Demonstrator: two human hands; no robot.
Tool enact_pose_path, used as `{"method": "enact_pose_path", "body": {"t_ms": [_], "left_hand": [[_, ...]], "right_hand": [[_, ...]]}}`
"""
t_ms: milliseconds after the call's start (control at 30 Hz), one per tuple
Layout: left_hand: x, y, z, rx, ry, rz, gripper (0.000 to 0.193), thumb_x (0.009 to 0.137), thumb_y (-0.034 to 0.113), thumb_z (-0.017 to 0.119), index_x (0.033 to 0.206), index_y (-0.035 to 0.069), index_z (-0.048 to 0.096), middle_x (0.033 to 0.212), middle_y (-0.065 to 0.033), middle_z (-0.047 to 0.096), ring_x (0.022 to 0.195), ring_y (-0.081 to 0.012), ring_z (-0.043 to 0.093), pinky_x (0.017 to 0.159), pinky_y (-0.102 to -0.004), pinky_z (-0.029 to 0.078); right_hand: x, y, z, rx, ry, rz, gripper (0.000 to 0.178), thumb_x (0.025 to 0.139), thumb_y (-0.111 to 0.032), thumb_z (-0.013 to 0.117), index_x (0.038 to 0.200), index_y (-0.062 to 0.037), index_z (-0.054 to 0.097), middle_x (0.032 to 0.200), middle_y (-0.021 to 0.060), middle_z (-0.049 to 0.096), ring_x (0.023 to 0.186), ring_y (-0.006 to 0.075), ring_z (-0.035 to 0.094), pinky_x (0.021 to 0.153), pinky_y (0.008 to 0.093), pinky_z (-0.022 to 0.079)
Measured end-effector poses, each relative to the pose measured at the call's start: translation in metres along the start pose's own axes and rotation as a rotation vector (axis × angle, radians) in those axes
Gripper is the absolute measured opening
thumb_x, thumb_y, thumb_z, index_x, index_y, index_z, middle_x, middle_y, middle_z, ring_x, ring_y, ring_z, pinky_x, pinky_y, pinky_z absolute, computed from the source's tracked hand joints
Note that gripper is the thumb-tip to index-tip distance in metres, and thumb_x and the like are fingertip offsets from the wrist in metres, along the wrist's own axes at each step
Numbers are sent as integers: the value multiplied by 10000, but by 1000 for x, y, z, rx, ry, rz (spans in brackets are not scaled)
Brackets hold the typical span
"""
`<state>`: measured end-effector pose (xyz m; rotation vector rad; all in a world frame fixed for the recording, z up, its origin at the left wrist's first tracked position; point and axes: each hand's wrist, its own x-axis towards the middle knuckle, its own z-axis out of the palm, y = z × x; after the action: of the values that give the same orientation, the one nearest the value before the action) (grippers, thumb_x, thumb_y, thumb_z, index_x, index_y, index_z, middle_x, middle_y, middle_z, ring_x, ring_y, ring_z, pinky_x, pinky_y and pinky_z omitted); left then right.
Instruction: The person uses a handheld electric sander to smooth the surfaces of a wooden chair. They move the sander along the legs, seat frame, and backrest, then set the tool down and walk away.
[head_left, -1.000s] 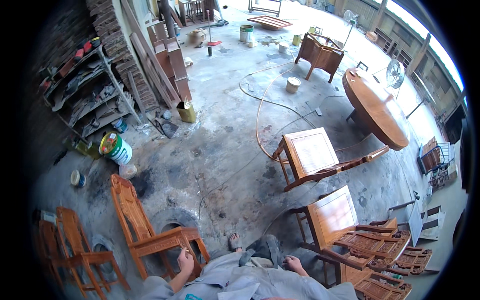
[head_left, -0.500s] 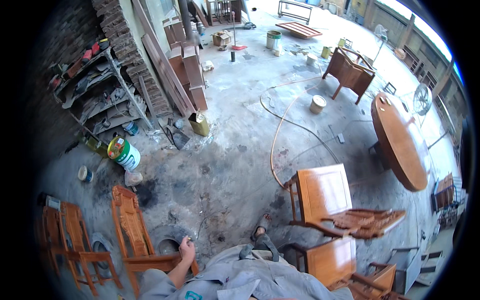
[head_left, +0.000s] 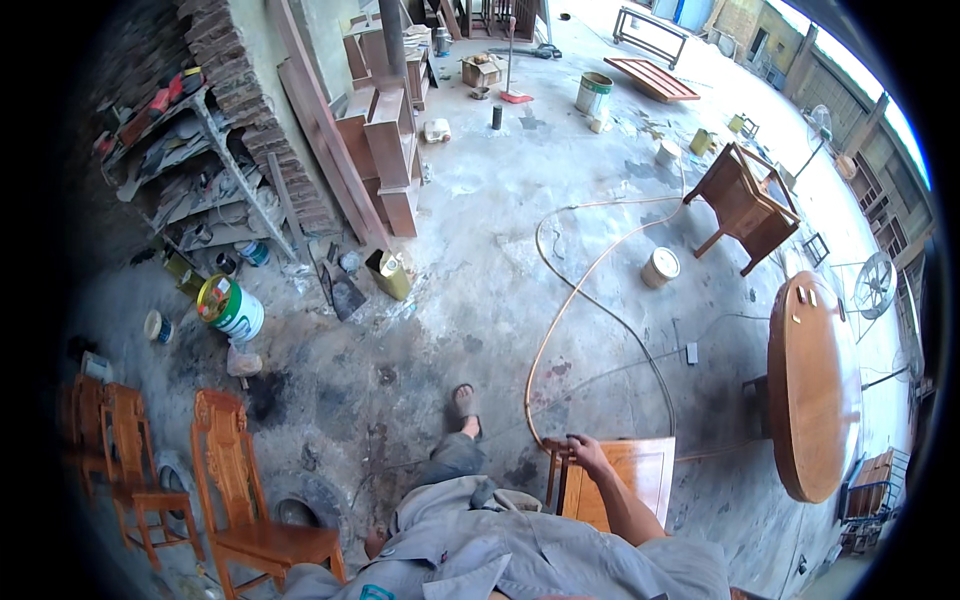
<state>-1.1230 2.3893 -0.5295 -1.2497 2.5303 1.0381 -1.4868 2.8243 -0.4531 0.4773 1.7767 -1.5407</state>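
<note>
- The wooden chair sits just under the fingers of the right hand, which curl down over the top of its back rail at the corner nearest the person; the grip is closed on that rail.
- Half a second ago the same hand was out of sight and a chair stood further off to the right with another stacked beside it; now only this one chair lies below the fingers, and the view has swung so the round wooden desk lies well out to the right of them.
- The left hand cannot be seen; whether it is open or holding anything I cannot tell.
- The chair's flat seat faces up, its long side running away from the fingers to the right, its back rail upright under them.
- Just beyond the fingers a pale hose loops across the stained concrete floor, and a sandalled foot stands to their left.
- Further left of the fingers stand carved chairs, a green-and-white paint bucket and a cluttered shelf against a brick wall.
</note>
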Motion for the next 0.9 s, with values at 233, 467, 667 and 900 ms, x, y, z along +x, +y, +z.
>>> {"method": "enact_pose_path", "body": {"t_ms": [233,467,667,900], "left_hand": [[158,149,16,156,-79,-41,287,856,205,595,1089,42,638,920,-214,662,891,-404,639,785,-432,509],[453,424,7,-132,163,246,286,872,90,583,1137,-13,613,1020,-201,680,933,-325,674,810,-383,517],[606,595,32,-149,248,461,258,888,89,553,1110,-31,605,1011,-201,674,935,-323,659,820,-393,508],[563,657,123,-99,-1,160,223,888,164,569,946,-34,653,900,-225,675,876,-355,664,788,-435,502]], "right_hand": [[108,-71,-42,166,88,33,431,977,-181,495,1346,40,484,1128,203,652,945,286,682,770,421,590],[142,6,-101,247,340,381,288,891,-156,531,1046,34,682,917,181,700,832,274,699,696,382,576],[183,-42,-160,-561,94,483,369,879,-268,559,1139,-28,664,1006,116,695,965,237,676,824,379,537],[418,-209,-247,-516,-38,406,298,834,-295,560,908,-61,730,782,101,705,744,199,688,659,355,552]]}}
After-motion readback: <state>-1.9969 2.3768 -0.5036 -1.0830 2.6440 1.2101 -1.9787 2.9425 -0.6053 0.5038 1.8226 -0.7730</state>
